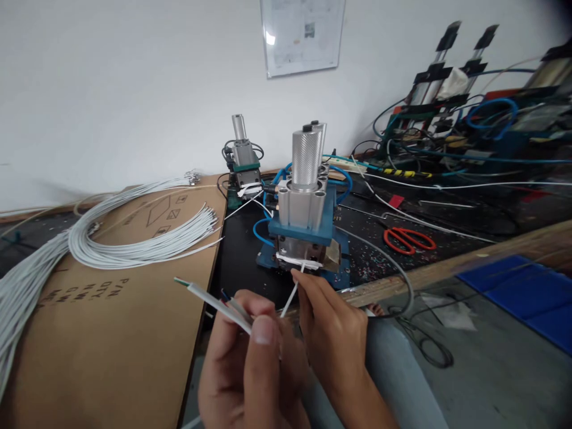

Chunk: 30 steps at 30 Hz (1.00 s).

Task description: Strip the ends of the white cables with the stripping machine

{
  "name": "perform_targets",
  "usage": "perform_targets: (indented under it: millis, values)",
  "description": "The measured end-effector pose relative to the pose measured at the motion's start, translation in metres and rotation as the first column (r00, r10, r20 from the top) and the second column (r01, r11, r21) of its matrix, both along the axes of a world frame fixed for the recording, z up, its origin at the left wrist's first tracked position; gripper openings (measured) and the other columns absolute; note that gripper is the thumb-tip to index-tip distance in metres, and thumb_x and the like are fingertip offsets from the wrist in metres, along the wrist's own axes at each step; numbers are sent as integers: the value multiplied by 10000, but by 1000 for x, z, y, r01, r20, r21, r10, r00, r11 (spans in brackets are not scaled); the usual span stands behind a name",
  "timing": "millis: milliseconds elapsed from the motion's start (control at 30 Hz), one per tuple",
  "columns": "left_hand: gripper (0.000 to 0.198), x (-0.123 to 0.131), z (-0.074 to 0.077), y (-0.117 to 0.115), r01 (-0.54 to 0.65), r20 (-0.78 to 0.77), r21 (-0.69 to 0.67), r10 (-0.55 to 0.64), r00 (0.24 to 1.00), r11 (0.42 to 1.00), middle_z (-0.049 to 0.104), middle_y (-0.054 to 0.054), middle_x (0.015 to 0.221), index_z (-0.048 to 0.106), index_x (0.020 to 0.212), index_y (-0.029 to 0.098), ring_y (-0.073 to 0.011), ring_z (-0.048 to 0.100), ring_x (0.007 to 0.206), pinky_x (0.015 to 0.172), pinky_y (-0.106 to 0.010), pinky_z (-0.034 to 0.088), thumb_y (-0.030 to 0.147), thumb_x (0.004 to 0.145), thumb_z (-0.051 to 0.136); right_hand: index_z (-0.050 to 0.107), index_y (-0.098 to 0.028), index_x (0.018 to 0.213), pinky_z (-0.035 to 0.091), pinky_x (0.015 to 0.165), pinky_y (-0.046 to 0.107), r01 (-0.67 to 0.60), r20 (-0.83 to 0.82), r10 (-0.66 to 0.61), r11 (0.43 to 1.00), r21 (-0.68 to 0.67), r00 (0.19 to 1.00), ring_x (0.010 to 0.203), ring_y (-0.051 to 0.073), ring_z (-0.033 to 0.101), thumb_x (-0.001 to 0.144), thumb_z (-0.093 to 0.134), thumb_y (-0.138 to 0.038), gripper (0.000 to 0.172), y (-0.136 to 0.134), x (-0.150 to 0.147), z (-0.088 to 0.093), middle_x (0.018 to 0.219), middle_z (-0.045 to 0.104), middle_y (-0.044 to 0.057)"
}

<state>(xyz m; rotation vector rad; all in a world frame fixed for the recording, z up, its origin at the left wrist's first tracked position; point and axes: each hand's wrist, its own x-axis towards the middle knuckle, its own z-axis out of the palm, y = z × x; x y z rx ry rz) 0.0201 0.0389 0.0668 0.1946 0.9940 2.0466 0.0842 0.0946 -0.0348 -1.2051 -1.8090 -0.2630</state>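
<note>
Left hand [257, 369]: closed, thumb and fingers pinching a white round-jacketed cable [214, 304]. Its free end sticks out up and to the left of the thumb; green core bared at the tip. A second, greyish cable end with dark blue core showing [239, 307] lies just behind it, against the fingers of the same hand.

Right hand [333, 328]: beside the left, slightly beyond it. Fingertips drawn together at a thin white cable length [291, 297], which slants from behind the left hand, past the right fingertips, up to the press front. Whether it joins the cable in the left hand: cannot tell, fingers cover it.

Directly ahead of the right fingertips, very near: silver metal press with knurled cylinder and blue base [304, 202], white strip along its lower front. Farther off, ahead and left of both hands: smaller silver-and-green press [243, 155].

Left of the left hand: brown printed cardboard sheet [134, 345], bearing a curved bundle of many white cables [84, 244]. Right of and beyond the right hand: red-handled scissors [409, 239] on the black-topped, wood-edged bench [379, 290].
</note>
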Motion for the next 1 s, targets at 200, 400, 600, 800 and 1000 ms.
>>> perform_targets:
  millis: [200, 400, 600, 800, 1000]
  values:
    - [209, -19, -19, 8, 202, -17, -85, -205, 979, 976, 360, 121, 437, 724, 690, 179, -10, 164, 411, 358, -65, 219, 282, 692, 907, 713, -143, 1148, 525, 588, 274, -36, -22, 36, 999, -15, 999, 743, 174, 769, 1037, 468, -126, 270, 1, 2, -5, 977, 787, 32]
    - [459, -28, -47, 1, 234, -187, -237, -281, 941, 943, 357, 127, 442, 746, 728, 158, -8, 229, 406, 387, -88, 221, 517, 555, 973, 687, -95, 1222, 606, 838, 274, -249, -78, 262, 958, 141, 962, 983, 176, 765, 975, 530, -33, 299, -18, 13, -13, 1080, 784, 107]
    - [408, -35, -62, -10, 354, -268, -333, -448, 853, 874, 632, 7, 615, 813, 763, 204, -87, 484, 566, 550, -158, 378, 542, 586, 955, 715, -146, 1078, 641, 852, 228, -301, -65, 322, 928, 220, 945, 866, 142, 788, 951, 483, -15, 295, -50, 13, -6, 893, 812, 57]
    - [357, -31, -55, -13, 351, -333, -313, -448, 830, 882, 727, -14, 723, 855, 680, 276, -146, 603, 716, 676, -207, 443, 587, 537, 956, 682, -154, 963, 654, 741, 212, -292, -70, 318, 923, 249, 945, 734, 135, 781, 1009, 429, -64, 273, -60, 7, -2, 774, 791, 48]
    - [392, -25, -57, -17, 327, -268, -382, -442, 856, 864, 645, 3, 674, 851, 656, 290, -100, 473, 594, 544, -184, 382, 616, 470, 964, 676, -170, 992, 646, 788, 216, -287, -54, 305, 933, 219, 951, 784, 126, 784, 1033, 431, -89, 261, -65, 8, -9, 783, 796, 33]
